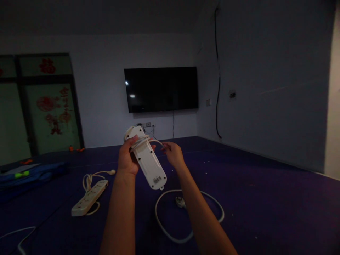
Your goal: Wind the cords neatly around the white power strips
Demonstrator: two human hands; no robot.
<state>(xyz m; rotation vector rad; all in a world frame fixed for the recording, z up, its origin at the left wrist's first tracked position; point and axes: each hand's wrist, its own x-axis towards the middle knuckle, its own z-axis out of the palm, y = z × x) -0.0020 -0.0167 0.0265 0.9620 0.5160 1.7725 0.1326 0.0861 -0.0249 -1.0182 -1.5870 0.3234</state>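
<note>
A white power strip (149, 161) is raised above the purple surface, its underside with screws and a barcode label facing me. My left hand (128, 156) is closed around its upper part, thumb over the cord turns that wrap it. My right hand (172, 153) pinches the white power cord (156, 141) just right of the strip. Below, the rest of the cord lies in a wide loop, with its plug (180, 202) inside the loop and partly behind my right forearm.
A second power strip (90, 198) with its own cord lies to the left on the purple surface (255, 198). Farther left are folded blue cloth (39, 175) and another white cable (20, 244). A television (162, 90) hangs on the back wall; a black cable (218, 92) hangs at right.
</note>
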